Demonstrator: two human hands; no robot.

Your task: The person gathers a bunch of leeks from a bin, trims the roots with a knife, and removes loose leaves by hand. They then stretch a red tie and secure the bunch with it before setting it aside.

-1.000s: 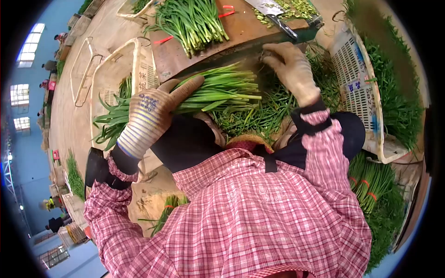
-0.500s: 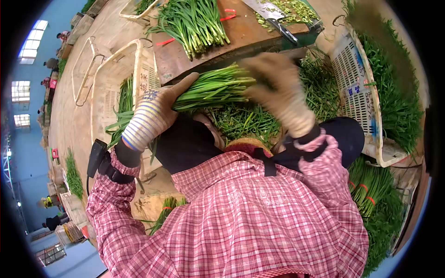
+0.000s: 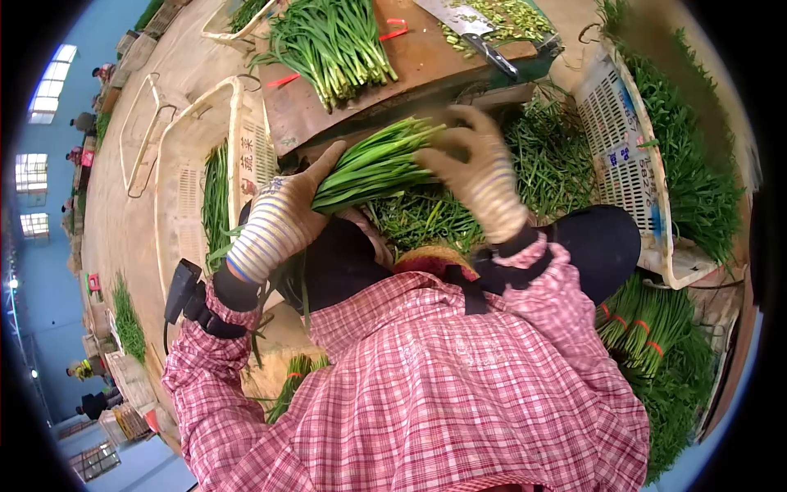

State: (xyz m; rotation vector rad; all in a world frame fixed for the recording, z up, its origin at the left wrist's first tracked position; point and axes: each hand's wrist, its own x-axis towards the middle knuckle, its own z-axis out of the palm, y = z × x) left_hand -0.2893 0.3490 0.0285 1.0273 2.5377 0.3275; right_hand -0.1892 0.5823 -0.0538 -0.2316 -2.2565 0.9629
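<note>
My left hand (image 3: 287, 205), in a striped knit glove, is closed around a bunch of green chives (image 3: 373, 168), its thumb lying along the top. The pale stem ends point right, toward my right hand (image 3: 475, 168). That hand is gloved too, with its curved fingers parted and the fingertips right at the stem ends. Below the bunch, loose green leaves (image 3: 434, 215) lie in a heap between my knees.
A low board (image 3: 328, 107) ahead bears a larger chive pile (image 3: 332, 49), red ties, a cleaver (image 3: 475, 37) and chopped bits (image 3: 525, 20). White plastic crates stand left (image 3: 197, 115) and right (image 3: 623, 156). Tied bundles (image 3: 643, 324) lie at lower right.
The bunch has tilted, its stem ends rising slightly. My right hand has shifted a little left and down, its fingers parting more clearly at the stem ends.
</note>
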